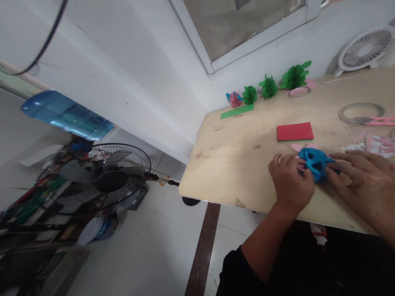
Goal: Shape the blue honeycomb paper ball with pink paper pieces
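A blue folded paper piece (pixel 317 163) with pink paper parts at its left side is between my two hands near the table's front edge. My left hand (pixel 290 179) pinches its left side, fingers bent around a pink part. From the right, my right hand (pixel 361 176) grips the blue paper between thumb and fingers. Just behind the piece lies a stack of red paper (pixel 295 132) with a green layer beneath.
Along the wall stand green paper figures (pixel 269 87) and a pink-and-blue one (pixel 235 99), beside a green strip (pixel 237 111). Pink-handled scissors (pixel 378 121), a tape ring (pixel 361 105), paper scraps (pixel 381 144) and a white fan (pixel 365 49) occupy the table's right. A black floor fan (pixel 112 181) stands left.
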### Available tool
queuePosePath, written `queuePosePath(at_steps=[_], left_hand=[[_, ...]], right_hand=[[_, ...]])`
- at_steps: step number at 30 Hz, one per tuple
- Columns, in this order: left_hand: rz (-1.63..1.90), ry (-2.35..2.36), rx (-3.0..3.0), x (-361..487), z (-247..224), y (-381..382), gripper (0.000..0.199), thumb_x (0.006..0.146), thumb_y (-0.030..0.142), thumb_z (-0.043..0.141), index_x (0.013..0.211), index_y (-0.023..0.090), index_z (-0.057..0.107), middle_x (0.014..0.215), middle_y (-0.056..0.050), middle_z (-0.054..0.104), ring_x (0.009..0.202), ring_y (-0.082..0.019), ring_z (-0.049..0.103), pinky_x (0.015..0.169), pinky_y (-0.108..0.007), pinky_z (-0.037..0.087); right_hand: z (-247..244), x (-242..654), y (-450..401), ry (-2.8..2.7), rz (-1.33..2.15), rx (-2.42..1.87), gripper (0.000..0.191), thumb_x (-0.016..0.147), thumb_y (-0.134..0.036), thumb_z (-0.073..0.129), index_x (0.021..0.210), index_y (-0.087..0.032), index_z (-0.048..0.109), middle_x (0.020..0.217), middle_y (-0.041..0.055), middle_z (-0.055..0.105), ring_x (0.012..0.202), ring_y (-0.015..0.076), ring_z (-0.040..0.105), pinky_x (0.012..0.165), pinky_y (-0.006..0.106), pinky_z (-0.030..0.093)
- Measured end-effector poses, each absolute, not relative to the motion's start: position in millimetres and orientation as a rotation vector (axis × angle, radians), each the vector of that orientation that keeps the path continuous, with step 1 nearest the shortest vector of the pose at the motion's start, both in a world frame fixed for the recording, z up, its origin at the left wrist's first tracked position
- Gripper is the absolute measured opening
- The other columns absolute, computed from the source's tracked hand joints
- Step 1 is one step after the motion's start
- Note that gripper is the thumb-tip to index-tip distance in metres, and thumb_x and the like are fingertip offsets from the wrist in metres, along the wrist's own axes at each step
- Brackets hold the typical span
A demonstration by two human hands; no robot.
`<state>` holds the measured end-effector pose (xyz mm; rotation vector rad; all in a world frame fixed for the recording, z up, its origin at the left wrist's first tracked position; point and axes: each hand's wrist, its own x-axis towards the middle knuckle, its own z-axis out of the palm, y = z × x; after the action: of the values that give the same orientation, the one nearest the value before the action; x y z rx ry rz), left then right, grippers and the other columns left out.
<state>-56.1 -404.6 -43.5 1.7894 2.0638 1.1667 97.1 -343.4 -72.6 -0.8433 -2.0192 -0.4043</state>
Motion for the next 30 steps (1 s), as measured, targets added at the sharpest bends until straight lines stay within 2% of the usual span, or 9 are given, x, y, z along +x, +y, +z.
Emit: queuePosePath(at_steps=[14, 19, 30], left_hand=[[1.141, 2.058, 1.788, -57.1, -41.4, -405.9, 0.02, 0.075, 0.021, 0.066, 0.094, 0.021, 0.062, 0.116, -0.004, 0.068, 0.125, -0.026, 0.052, 0.114, -0.047, 0.036], [1.126, 2.072, 1.75, -56.4, -42.3, -405.5, 0.02, 0.074, 0.022, 0.067, 0.093, 0.024, 0.061, 0.112, -0.002, 0.069, 0.125, -0.027, 0.052, 0.112, -0.048, 0.038], [1.164, 2.048, 1.704, -53.6, -40.8, -402.5, 0.018, 0.074, 0.023, 0.069, 0.09, 0.023, 0.063, 0.107, -0.003, 0.07, 0.124, -0.027, 0.052, 0.114, -0.047, 0.035]], right_hand=[[-70.7, 97.3, -346.6, -2.033, -0.434, -0.803, 0.01, 0.085, -0.029, 0.059, 0.083, -0.02, 0.064, 0.094, 0.0075, 0.07, 0.093, 0.0283, 0.061, 0.075, 0.043, 0.042], [-72.3, 96.8, -345.4, -2.036, -0.428, -0.798, 0.008, 0.084, -0.029, 0.06, 0.081, -0.021, 0.064, 0.094, 0.0059, 0.07, 0.091, 0.026, 0.061, 0.073, 0.04, 0.044], [-70.7, 97.1, -350.5, -2.035, -0.418, -0.821, 0.011, 0.086, -0.029, 0.058, 0.083, -0.021, 0.064, 0.098, 0.0078, 0.07, 0.096, 0.0292, 0.061, 0.078, 0.044, 0.043]])
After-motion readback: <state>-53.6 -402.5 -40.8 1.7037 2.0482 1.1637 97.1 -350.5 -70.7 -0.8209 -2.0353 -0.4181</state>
